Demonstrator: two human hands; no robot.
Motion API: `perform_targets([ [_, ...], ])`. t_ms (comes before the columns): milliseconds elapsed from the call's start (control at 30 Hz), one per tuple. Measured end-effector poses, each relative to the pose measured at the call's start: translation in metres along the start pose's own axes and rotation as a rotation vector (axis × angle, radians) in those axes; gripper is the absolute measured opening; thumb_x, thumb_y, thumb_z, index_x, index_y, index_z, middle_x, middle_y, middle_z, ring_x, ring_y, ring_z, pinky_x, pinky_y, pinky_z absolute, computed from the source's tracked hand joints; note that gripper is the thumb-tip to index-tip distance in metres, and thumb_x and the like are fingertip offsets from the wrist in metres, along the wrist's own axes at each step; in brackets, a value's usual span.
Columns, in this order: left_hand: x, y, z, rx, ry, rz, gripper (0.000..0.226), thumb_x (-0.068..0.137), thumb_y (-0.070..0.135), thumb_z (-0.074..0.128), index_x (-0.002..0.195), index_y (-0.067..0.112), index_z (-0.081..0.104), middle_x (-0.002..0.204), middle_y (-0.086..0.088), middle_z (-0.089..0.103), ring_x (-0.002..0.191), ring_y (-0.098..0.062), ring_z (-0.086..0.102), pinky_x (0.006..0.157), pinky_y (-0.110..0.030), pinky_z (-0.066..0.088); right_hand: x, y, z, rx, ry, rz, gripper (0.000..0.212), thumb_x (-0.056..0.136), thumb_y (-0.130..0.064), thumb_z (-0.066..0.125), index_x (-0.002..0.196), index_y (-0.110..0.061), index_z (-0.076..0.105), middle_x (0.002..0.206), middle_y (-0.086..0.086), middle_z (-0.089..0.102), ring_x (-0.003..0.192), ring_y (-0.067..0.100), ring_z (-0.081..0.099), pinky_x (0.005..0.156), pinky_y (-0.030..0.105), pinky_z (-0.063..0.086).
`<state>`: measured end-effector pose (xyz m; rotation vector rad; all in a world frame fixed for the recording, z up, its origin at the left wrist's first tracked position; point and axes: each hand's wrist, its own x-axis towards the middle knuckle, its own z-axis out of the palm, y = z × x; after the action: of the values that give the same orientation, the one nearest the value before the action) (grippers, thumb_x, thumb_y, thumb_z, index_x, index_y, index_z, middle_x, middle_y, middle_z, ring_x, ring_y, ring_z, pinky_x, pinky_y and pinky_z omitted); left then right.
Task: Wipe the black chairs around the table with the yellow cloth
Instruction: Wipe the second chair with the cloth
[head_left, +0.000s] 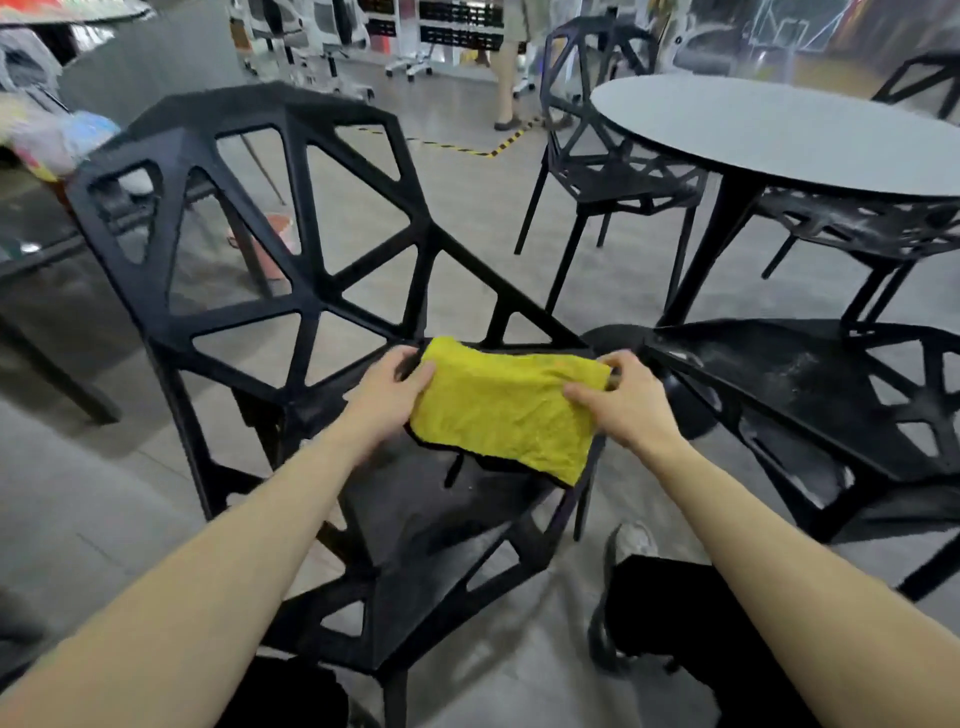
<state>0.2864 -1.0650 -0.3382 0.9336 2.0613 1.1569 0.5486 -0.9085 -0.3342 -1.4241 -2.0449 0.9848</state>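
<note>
A yellow cloth (506, 408) with a dark edge is stretched between both hands, above the seat of the nearest black chair (291, 291). My left hand (392, 387) pinches its left edge and my right hand (621, 397) pinches its right edge. That chair has an open triangular lattice back on the left and a flat seat below the cloth. A second black chair (810, 384) stands at the right, its seat dusty. Two more black chairs (602, 171) sit around the round grey table (779, 130).
The table's black leg and round base (691, 291) stand just beyond my right hand. A dark table edge (36, 249) is at far left with bags on it. A person (511, 62) stands far back by office chairs. Yellow-black floor tape (467, 148) crosses the grey floor.
</note>
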Motion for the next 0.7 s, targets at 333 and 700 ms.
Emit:
perform_targets([
  [333, 0.124, -0.062, -0.023, 0.766, -0.086, -0.037, 0.05, 0.112, 0.05, 0.042, 0.145, 0.017, 0.06, 0.138, -0.01, 0.07, 0.127, -0.036, 0.063, 0.106, -0.048, 0.052, 0.137, 0.059, 0.073, -1.067, -0.371, -0.937, 0.069, 0.108, -0.064, 0.025, 0.169, -0.032, 0.019, 0.178, -0.001, 0.006, 0.165, 0.021, -0.001, 0.133, 0.053, 0.008],
  [700, 0.133, -0.072, -0.04, 1.117, -0.333, -0.087, 0.052, 0.12, 0.025, 0.018, 0.165, 0.005, 0.034, 0.176, -0.019, 0.022, 0.161, -0.033, 0.025, 0.126, -0.04, 0.021, 0.089, 0.026, 0.109, -0.986, -0.61, -0.919, 0.076, 0.103, -0.074, 0.011, 0.169, -0.037, 0.015, 0.177, -0.006, -0.001, 0.165, 0.015, -0.006, 0.133, 0.045, -0.005],
])
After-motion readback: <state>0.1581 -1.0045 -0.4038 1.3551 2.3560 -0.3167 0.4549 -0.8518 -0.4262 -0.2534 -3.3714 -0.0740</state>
